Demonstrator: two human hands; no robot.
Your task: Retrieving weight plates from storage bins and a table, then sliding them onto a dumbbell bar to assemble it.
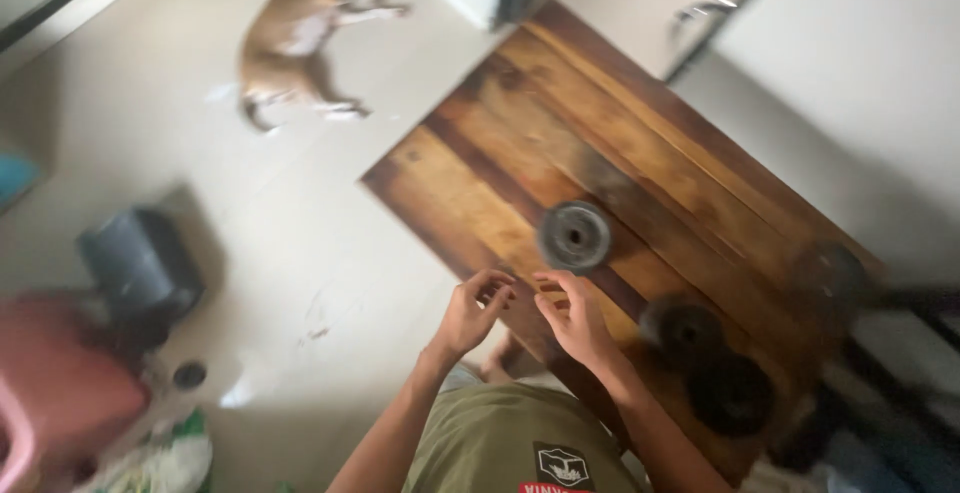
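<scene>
Left hand [472, 311], right hand [572, 321], table edge [440, 238]

A tan dog [300, 38] lies on the pale floor [330, 253], near a dark bin [140, 263] and pink tub [50, 383].

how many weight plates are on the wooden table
4. One grey weight plate lies mid-table just beyond the hands; two dark ones sit nearer the right, at and; a blurred fourth is by the far right edge. Blur may hide others.
</scene>
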